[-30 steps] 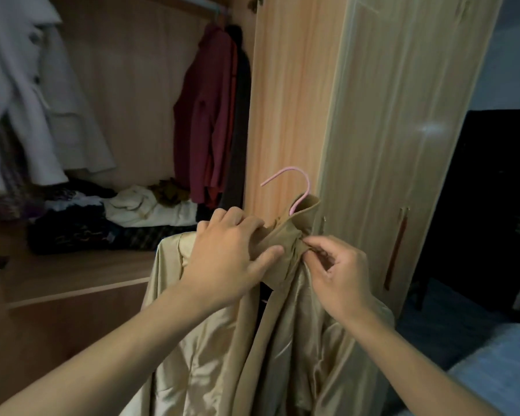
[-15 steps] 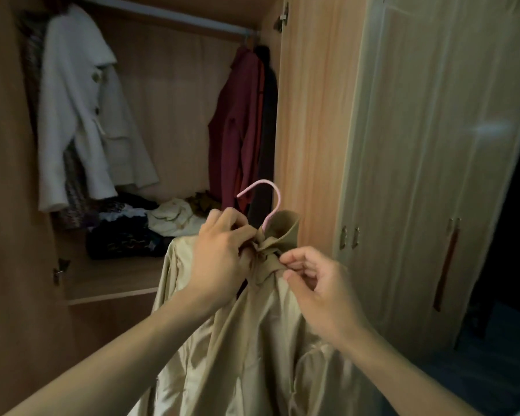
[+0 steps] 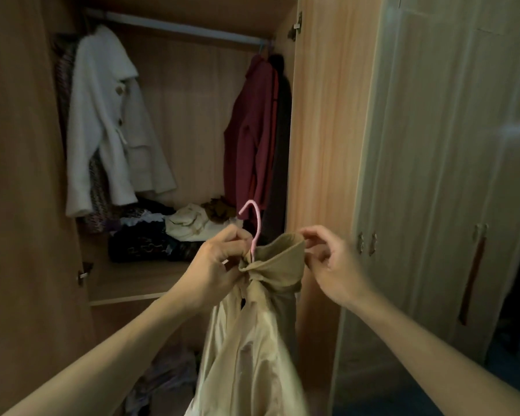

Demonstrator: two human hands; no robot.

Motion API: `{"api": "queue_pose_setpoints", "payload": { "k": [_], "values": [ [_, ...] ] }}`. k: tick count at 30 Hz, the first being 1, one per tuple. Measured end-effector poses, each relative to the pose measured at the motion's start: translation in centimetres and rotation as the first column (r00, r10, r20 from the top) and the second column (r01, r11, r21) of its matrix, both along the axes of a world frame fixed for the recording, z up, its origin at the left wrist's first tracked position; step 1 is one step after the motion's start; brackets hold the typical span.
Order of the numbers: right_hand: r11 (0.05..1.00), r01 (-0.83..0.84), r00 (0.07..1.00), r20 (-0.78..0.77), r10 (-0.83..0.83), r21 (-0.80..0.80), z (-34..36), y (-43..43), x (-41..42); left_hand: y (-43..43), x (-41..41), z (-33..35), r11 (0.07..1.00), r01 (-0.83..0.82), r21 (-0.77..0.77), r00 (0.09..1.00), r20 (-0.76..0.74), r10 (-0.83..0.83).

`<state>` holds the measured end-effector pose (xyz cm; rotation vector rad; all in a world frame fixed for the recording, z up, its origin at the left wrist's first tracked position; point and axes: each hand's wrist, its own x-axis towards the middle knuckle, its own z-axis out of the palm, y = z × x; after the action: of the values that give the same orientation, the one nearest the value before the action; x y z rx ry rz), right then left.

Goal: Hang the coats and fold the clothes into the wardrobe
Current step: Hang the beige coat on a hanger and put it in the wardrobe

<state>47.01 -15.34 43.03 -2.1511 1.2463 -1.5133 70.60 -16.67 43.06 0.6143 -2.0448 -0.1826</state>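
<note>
- Beige coat (image 3: 252,340) held up in mid-air in front of open wardrobe (image 3: 321,145), on pink hanger (image 3: 254,223); hook sticking up out of collar, pointing left.
- Collar bunched & standing up around hanger neck; shiny lining showing lower down, body of coat hanging straight to bottom edge of view.
- Left hand (image 3: 219,262) clamped at base of hook, fingers curled tight on hanger neck + bunched collar fabric.
- Right hand (image 3: 330,259) at right edge of collar; thumb & forefinger pinching collar rim, other fingers loosely curled.
- Both forearms coming up from bottom corners of view, coat between them.
- Behind: hanging rail (image 3: 177,28) across top of compartment.
- White coat (image 3: 108,124) w/ buttons hanging at left end of rail; patterned garment partly hidden behind it.
- Dark red coat (image 3: 246,136) at right end of rail, dark garment (image 3: 281,151) just beside it against side panel.
- Wide gap on rail between white and red coats.
- Shelf (image 3: 132,283) below hanging coats: loose pile of clothes (image 3: 150,232), dark patterned pieces in front, cream and brownish pieces behind.
- More crumpled fabric in lower compartment under shelf, too dark to tell apart.
- Right of open section: closed pale door (image 3: 433,175) w/ long reddish handle (image 3: 472,277).
</note>
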Motion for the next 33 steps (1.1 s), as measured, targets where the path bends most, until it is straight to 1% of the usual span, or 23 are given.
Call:
{"api": "queue_pose_setpoints", "payload": {
  "k": [1,4,5,6,7,8,9,10,12,13,14,15,16,17,18,19,21,23,25,27,29,31,33],
  "values": [
    [0.998,-0.053,0.998,-0.039,0.054,0.038,0.0,-0.4,0.2,0.2,0.0,0.0,0.999,0.037,0.008,0.999,0.014,-0.037],
    [0.987,-0.158,0.960,-0.229,0.164,0.042,-0.3,-1.5,1.1,0.7,0.1,0.0,0.990,0.137,0.031,0.990,0.005,-0.138],
    [0.979,-0.200,0.931,-0.307,0.198,0.027,-0.6,-1.6,1.6,0.9,0.2,0.0,0.988,0.152,0.028,0.988,-0.004,-0.152],
    [0.968,-0.251,0.909,-0.350,0.227,-0.025,-0.8,-1.7,2.1,1.1,0.3,-0.1,0.988,0.153,0.024,0.988,-0.009,-0.153],
    [0.949,-0.308,0.904,-0.329,0.272,-0.061,-0.9,-1.6,2.7,1.3,0.5,-0.2,0.988,0.152,0.017,0.988,-0.013,-0.151],
    [0.926,-0.377,0.898,-0.251,0.361,-0.015,-1.0,-1.6,3.2,1.4,0.6,-0.4,0.990,0.144,0.010,0.990,-0.006,-0.144],
    [0.883,-0.466,0.872,-0.140,0.468,0.052,-1.0,-1.8,3.4,1.4,0.8,-0.5,0.991,0.133,0.006,0.991,-0.001,-0.133],
    [0.856,-0.510,0.849,-0.110,0.517,0.087,-1.4,-2.1,4.0,1.4,1.0,-0.7,0.994,0.112,-0.002,0.994,0.012,-0.112],
    [0.889,-0.443,0.865,-0.209,0.457,0.113,-2.1,-2.2,4.5,1.3,1.5,-1.1,0.998,0.041,-0.051,0.997,0.070,-0.038],
    [0.910,-0.402,0.881,-0.231,0.414,0.097,-2.6,-2.5,4.4,1.3,1.8,-1.3,0.998,0.005,-0.060,0.995,0.096,0.000],
    [0.924,-0.362,0.898,-0.219,0.382,0.125,-2.8,-2.6,4.4,1.3,2.1,-1.5,0.995,-0.041,-0.091,0.990,0.128,0.053],
    [0.947,-0.301,0.912,-0.258,0.320,0.111,-3.1,-2.9,4.4,1.4,2.2,-1.8,0.996,-0.062,-0.063,0.990,0.121,0.070],
    [0.946,-0.303,0.914,-0.245,0.323,0.117,-3.3,-2.9,4.4,1.6,2.3,-2.0,0.994,-0.092,-0.056,0.987,0.129,0.099],
    [0.951,-0.292,0.921,-0.237,0.308,0.098,-3.8,-3.3,4.4,2.0,2.4,-1.9,0.995,-0.097,-0.015,0.990,0.097,0.098],
    [0.954,-0.293,0.931,-0.205,0.301,0.068,-4.0,-3.3,4.5,2.2,2.5,-1.7,0.993,-0.115,-0.038,0.988,0.095,0.118],
    [0.952,-0.304,0.932,-0.199,0.302,0.020,-4.3,-3.4,4.6,2.6,2.6,-1.3,0.994,-0.105,-0.010,0.991,0.088,0.105],
    [0.937,-0.338,0.924,-0.221,0.311,-0.093,-4.4,-3.4,4.7,3.1,2.7,-0.5,0.999,-0.026,0.047,0.996,0.089,0.022],
    [0.935,-0.306,0.932,-0.256,0.256,-0.179,-4.2,-2.8,4.8,3.4,3.1,-0.2,0.992,0.003,0.129,0.998,0.069,-0.012],
    [0.938,-0.235,0.948,-0.274,0.164,-0.254,-4.2,-2.4,4.4,3.4,3.3,0.1,0.974,-0.042,0.221,0.999,0.013,0.040],
    [0.943,-0.174,0.967,-0.228,0.110,-0.284,-4.3,-2.2,4.1,3.5,3.4,0.3,0.956,-0.102,0.275,0.993,-0.025,0.114],
    [0.951,-0.120,0.986,-0.146,0.081,-0.286,-4.2,-1.9,3.9,3.9,3.5,0.8,0.939,-0.124,0.322,0.990,-0.019,0.137],
    [0.956,-0.076,0.995,-0.084,0.054,-0.283,-4.0,-1.5,3.6,4.5,3.4,1.2,0.922,-0.135,0.364,0.990,0.009,0.141],
    [0.963,-0.040,0.998,-0.054,0.026,-0.265,-3.7,-1.0,3.2,5.3,3.3,1.8,0.916,-0.162,0.366,0.987,0.074,0.145]
  ]
}}
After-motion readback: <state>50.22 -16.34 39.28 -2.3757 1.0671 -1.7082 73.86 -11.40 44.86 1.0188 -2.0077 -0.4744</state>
